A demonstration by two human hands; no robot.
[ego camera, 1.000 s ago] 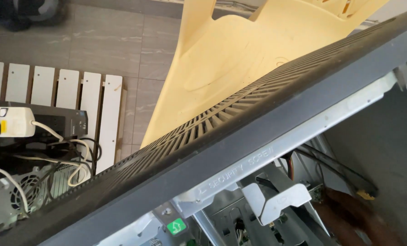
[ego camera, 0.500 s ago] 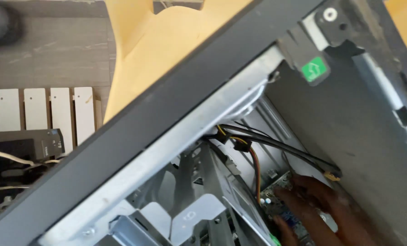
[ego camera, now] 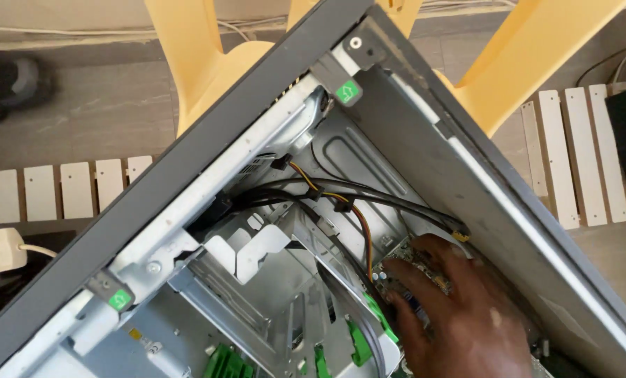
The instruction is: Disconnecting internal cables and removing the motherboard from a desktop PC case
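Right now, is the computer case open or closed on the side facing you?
Open. The computer case has no side panel on: its cables and metal drive cage are exposed, and one hand reaches inside onto the circuit board.

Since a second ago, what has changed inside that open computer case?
The view swung from the case's vented outer panel to its open interior. A hand, not seen a second ago, came in from the lower right and now rests fingers-down on the circuit board under the cable bundle; which hand it is cannot be told. Nothing is gripped. The computer case still lies tilted before the yellow plastic chair.
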